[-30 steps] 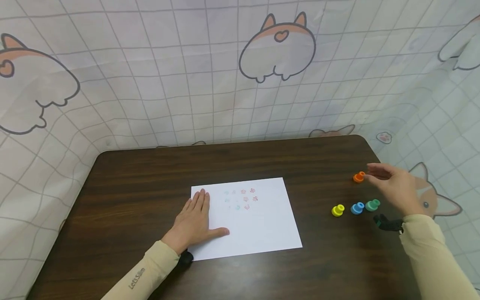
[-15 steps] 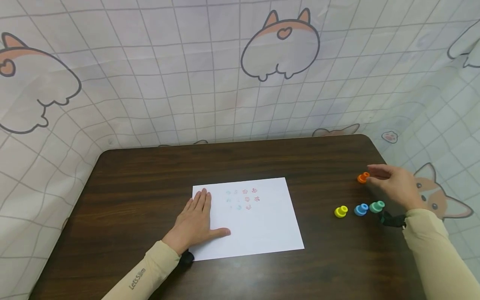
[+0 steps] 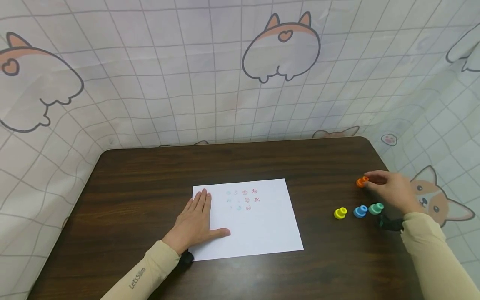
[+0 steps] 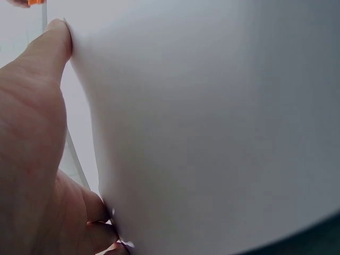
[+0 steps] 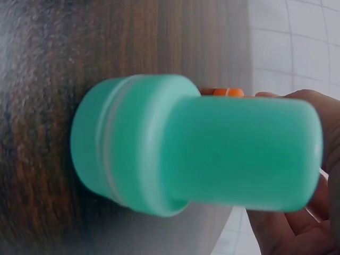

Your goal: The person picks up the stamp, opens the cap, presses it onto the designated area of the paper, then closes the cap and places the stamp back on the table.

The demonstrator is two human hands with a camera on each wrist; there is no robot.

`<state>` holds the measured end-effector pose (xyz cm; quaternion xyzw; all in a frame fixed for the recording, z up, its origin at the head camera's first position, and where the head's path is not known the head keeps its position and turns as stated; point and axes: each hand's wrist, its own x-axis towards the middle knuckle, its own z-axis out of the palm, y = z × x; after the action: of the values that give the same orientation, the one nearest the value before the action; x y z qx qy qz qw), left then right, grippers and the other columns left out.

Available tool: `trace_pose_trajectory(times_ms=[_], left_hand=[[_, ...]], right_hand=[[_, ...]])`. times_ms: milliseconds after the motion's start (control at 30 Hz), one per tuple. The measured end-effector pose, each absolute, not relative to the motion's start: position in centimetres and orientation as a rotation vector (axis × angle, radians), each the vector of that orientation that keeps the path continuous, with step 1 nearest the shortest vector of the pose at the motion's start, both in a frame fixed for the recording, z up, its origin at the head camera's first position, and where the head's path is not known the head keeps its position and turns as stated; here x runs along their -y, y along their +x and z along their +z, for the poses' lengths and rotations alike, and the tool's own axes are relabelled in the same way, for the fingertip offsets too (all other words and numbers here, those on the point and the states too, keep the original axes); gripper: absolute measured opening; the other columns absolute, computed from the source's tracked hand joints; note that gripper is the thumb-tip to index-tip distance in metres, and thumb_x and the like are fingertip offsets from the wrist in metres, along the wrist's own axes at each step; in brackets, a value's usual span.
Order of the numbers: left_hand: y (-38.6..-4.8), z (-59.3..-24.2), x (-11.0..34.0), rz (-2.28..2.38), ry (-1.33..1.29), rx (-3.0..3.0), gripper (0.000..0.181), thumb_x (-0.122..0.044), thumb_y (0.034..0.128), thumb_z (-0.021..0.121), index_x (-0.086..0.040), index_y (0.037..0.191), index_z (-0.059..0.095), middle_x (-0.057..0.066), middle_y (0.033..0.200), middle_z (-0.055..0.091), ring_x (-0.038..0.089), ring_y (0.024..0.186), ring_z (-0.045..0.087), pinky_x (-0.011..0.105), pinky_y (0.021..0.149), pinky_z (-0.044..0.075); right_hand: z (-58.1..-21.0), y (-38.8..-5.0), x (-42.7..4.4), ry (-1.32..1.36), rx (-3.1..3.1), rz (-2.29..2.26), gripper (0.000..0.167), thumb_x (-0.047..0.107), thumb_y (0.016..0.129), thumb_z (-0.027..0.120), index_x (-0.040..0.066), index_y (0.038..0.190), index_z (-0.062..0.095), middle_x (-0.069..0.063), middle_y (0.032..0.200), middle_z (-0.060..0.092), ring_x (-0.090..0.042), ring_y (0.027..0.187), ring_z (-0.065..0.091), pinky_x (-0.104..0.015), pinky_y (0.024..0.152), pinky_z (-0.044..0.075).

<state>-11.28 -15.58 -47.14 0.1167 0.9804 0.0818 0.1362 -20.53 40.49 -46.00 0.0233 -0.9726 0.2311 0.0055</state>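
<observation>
My left hand (image 3: 193,221) lies flat on the left part of a white sheet of paper (image 3: 268,229), fingers straight and thumb spread. Rows of small red and pale blue-green printed marks sit in the sheet's upper half; the red ones look like flowers. At the table's right side my right hand (image 3: 393,189) pinches the knob of an orange stamp (image 3: 361,182) between thumb and fingers. Closer to me stand a yellow stamp (image 3: 340,213), a blue stamp (image 3: 360,211) and a green stamp (image 3: 376,208). The green stamp (image 5: 159,149) fills the right wrist view and hides part of the orange one.
A dark wood table (image 3: 150,166) bears everything. Behind it and on the right hangs a white grid-patterned cloth (image 3: 206,83) with cartoon dogs. The green stamp stands close to my right wrist.
My right hand has come down onto the orange stamp, and its thumb and fingers have closed on the knob. My left hand stays on the paper.
</observation>
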Motion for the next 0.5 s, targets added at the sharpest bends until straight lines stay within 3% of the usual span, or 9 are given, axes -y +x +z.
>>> trace_pose_trajectory(times_ms=[233,500], left_hand=[[-11.29,-47.20,15.59,0.245,0.350,-2.844,0.126,-0.082,0.0803,0.064,0.007,0.160,0.024,0.025,0.171,0.020,0.041,0.161,0.022,0.054,0.132,0.023],[-11.30,-47.23,15.59,0.243,0.339,-2.839,0.126,-0.082,0.0803,0.064,0.006,0.161,0.024,0.025,0.172,0.019,0.041,0.161,0.021,0.054,0.132,0.022]], right_hand=[[-45.79,-20.22,-40.19,0.102,3.058,0.721,0.037,0.026,0.100,0.070,0.000,0.125,0.069,-0.030,0.114,0.073,-0.045,0.098,0.069,-0.059,0.081,0.058],[-45.78,-19.95,-40.07,0.134,3.056,0.716,0.035,0.025,0.096,0.074,0.000,0.121,0.071,-0.027,0.109,0.076,-0.041,0.093,0.072,-0.049,0.074,0.059]])
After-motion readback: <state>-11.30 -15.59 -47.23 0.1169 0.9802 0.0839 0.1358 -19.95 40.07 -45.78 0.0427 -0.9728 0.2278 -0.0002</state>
